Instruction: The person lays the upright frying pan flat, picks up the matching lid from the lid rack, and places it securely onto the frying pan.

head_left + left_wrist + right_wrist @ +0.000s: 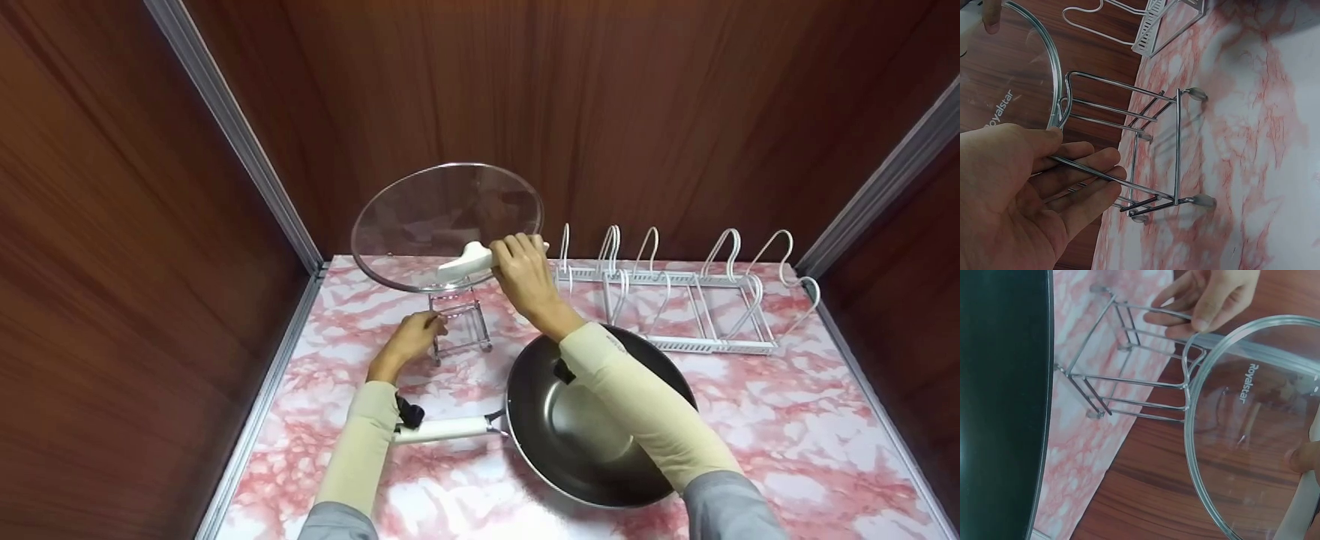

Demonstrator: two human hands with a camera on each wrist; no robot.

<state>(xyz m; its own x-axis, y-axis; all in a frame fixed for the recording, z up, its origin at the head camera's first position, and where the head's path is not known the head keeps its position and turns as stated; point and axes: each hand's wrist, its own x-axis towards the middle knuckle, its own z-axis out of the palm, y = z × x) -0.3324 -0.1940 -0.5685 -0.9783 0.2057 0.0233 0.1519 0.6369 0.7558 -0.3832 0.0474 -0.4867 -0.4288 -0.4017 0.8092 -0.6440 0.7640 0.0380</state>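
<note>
A round glass pot lid with a metal rim and a white handle stands tilted upright over a small chrome wire rack. My right hand grips the white handle. With thumb and fingers, my left hand holds an upright wire at the rack's left side. In the left wrist view that hand has its thumb near the top of the wire, by the lid's rim. The right wrist view shows the rim right at the rack's curved top wires.
A dark frying pan lies under my right forearm, its white handle pointing left. A white wire rack with tall loops stands at the back right. Wood-grained panels wall in the marbled table.
</note>
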